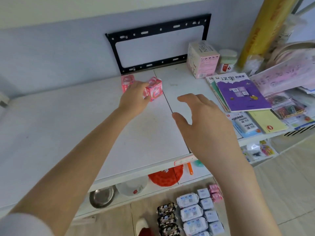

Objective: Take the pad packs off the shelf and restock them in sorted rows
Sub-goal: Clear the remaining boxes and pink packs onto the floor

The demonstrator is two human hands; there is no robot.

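My left hand [134,96] grips a small pink pad pack [155,90] on the white shelf [68,125], near the back wall. A second pink pack [127,81] stands just behind it, partly hidden by my fingers. My right hand [204,120] hovers open over the shelf to the right, fingers spread, holding nothing. On the floor below lie sorted rows of packs: dark patterned ones [166,209], light blue ones [188,200], smaller pale blue ones [203,193] and pink ones [214,190].
A black metal bracket [158,43] hangs on the wall behind the shelf. To the right are a pink box [202,60], a jar [227,61], books [242,92] and stationery. The lower shelf holds a steel dish [102,196] and a red item [166,176].
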